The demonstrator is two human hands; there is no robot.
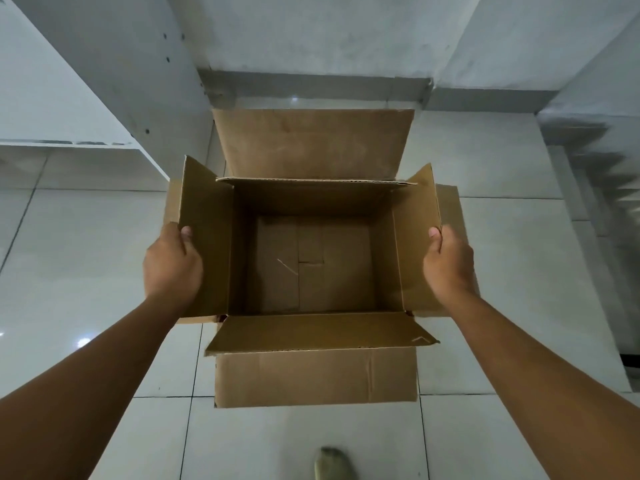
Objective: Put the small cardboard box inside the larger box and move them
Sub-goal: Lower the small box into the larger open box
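1. Glossy pale tiles make up the floor (86, 258); grey walls rise at the far side, and a white ledge (69, 143) juts in at upper left.
2. Brown cardboard, the larger box (313, 268), sits centre frame between our two arms, opening facing up at us, all four flaps (311, 143) spread outward.
3. We see the far flap standing up and back, the near flap (315, 375) hanging down toward us, the two side flaps angled up and out.
4. Deep inside it lies the small cardboard box (311, 261), flat on the bottom, roughly centred, closed top flaps showing a seam down the middle; a pale scratch marks its left part.
5. We cannot tell whether the larger box rests on the floor or is lifted off it.
6. Our left hand (171, 261) clamps the left side flap: thumb lies on the inner face, fingers wrap behind and are hidden.
7. Our right hand (448, 261) grips the right side flap the same way, thumb on the inner face near the top edge, fingers out of sight behind.
8. Both arms reach in from the bottom corners, about level with each other.
9. Greenish shoe tip (334, 464) pokes in at bottom centre, on the tiles, well apart from the box.
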